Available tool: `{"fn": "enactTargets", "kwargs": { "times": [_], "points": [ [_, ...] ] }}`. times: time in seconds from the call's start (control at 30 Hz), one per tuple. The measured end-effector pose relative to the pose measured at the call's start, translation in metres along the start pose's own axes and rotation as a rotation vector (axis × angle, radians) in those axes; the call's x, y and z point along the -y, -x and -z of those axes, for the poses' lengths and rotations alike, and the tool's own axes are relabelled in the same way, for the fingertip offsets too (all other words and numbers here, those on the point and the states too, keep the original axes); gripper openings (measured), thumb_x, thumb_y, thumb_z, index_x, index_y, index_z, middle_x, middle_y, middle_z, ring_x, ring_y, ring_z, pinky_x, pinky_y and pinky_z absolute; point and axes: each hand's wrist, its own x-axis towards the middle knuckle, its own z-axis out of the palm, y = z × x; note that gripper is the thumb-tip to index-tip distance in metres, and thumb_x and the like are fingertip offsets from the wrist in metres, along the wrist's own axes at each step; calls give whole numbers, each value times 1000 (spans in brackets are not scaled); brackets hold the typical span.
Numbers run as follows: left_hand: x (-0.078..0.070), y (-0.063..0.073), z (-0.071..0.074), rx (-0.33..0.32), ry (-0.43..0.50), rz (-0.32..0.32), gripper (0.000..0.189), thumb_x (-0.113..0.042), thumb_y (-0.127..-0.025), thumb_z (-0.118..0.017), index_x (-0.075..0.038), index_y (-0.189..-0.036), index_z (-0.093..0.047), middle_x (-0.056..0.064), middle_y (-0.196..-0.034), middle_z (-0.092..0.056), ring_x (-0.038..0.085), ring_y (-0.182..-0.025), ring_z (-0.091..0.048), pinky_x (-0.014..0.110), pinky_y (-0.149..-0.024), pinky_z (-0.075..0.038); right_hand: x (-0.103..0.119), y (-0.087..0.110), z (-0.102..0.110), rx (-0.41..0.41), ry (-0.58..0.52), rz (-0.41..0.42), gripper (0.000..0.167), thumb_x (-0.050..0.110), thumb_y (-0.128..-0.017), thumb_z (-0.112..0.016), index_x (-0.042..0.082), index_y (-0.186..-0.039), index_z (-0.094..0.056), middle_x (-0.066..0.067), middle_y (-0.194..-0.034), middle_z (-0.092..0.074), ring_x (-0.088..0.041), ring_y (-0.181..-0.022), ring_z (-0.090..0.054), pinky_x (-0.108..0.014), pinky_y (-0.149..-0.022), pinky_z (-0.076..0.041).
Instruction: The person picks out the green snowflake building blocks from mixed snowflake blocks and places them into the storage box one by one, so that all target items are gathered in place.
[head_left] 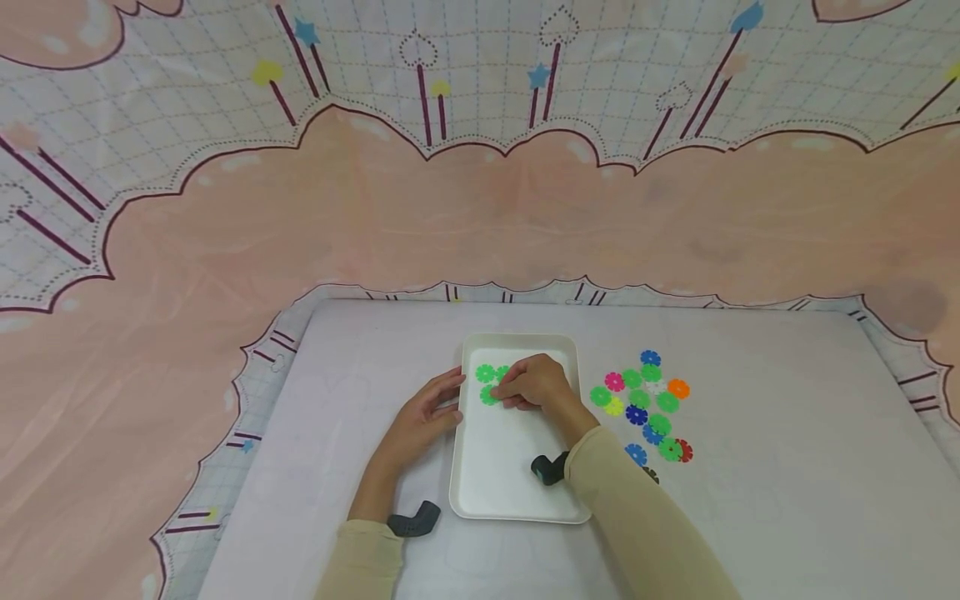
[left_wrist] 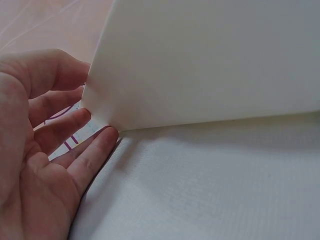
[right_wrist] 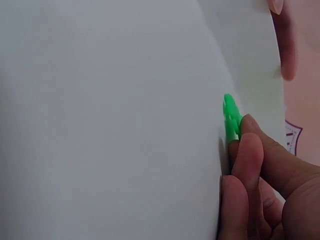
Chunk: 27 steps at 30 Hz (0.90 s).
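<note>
A white rectangular tray (head_left: 510, 475) lies on the table, with three green snowflake discs near its far left corner. My right hand (head_left: 536, 385) reaches over the tray and pinches the nearest green snowflake disc (head_left: 487, 395) at its right edge. In the right wrist view that same disc (right_wrist: 230, 112) shows edge-on at the thumb and fingertip, low over the tray floor. Behind it are two more green discs (head_left: 485, 372), one partly covered by the fingers. My left hand (head_left: 420, 421) rests its relaxed fingertips against the tray's left outer side, seen also in the left wrist view.
Right of the tray, loose snowflake discs in green, blue (head_left: 650, 357), pink, yellow (head_left: 614, 406), orange (head_left: 678, 388) and red lie scattered, some overlapping. My right sleeve (head_left: 637, 508) covers part of the nearest ones. A white cloth covers the table (head_left: 787, 417); a patterned cloth hangs behind.
</note>
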Motion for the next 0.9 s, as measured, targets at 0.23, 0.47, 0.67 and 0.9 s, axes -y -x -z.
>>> {"fn": "enactTargets", "kwargs": {
  "times": [0.23,0.47,0.67,0.9],
  "points": [
    [1,0,0,-1,-3,10,56,0,-95,-65,0,-148,-49,9,-164,-37,38,-146,-43,24,-109,-48,3,3,-1,-12,32,-14,24,19,-72,-94,10,-81,-74,-3,-63,-70,-9,-54,-65,-18,-49,-51],
    [2,-1,0,-5,-12,9,56,0,-95,-65,-1,-148,-49,8,-164,-37,38,-146,-43,28,-110,-47,5,6,-3,-45,61,-1,24,20,-71,-94,11,-80,-73,-3,-63,-70,-10,-53,-64,-18,-48,-50],
    [2,0,1,-2,-6,1,56,0,-95,-65,1,-148,-48,10,-164,-36,40,-146,-42,27,-110,-48,3,7,-3,-36,66,18,23,20,-73,-93,11,-80,-73,-2,-63,-70,-9,-54,-63,-18,-50,-50],
    [2,-1,0,1,-1,-5,57,0,-94,-66,2,-148,-47,13,-164,-35,41,-146,-41,24,-109,-48,0,4,-1,-10,65,33,21,19,-75,-91,10,-80,-73,-2,-63,-69,-9,-55,-63,-18,-51,-50]
  ]
}}
